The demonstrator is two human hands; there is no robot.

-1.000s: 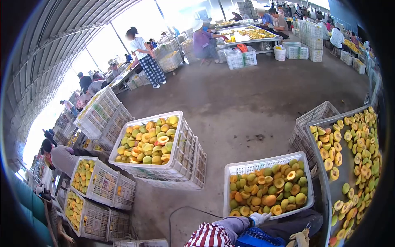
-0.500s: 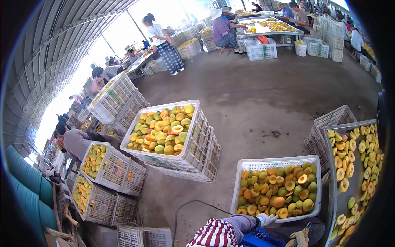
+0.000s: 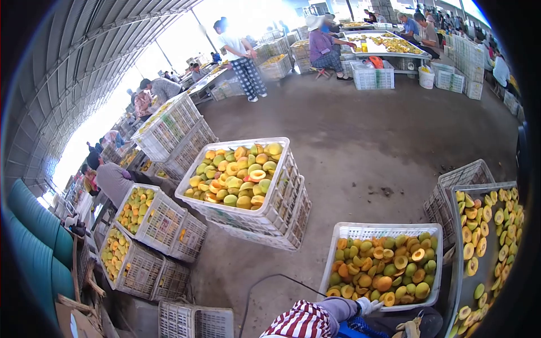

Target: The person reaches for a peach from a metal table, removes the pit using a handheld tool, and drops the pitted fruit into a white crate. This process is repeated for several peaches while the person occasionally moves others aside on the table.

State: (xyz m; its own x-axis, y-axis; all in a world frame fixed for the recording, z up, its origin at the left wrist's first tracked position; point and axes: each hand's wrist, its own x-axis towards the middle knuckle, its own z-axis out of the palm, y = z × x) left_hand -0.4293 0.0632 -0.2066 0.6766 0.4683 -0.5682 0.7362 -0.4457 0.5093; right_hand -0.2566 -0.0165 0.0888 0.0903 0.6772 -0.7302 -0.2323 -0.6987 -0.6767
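Note:
My left hand (image 3: 369,305), in a pale glove below a purple sleeve, is at the near rim of a white crate (image 3: 389,230). Its fingers are stretched toward the rim, and no fruit shows in them. The crate is full of halved yellow, orange and green fruit (image 3: 389,268). A tan, glove-like piece (image 3: 408,327) lies bunched over dark cloth at the bottom edge. No right hand can be made out.
On the right, a metal-edged table (image 3: 457,248) bears fruit halves, with an empty crate (image 3: 459,176) behind it. Stacked fruit crates (image 3: 270,217) stand ahead; more (image 3: 163,222) are on the left. A dark cable (image 3: 256,284) crosses the floor. People work at far tables.
The view has shifted, so most of the scene appears farther right and slightly lower. My left hand remains at the crate's near rim.

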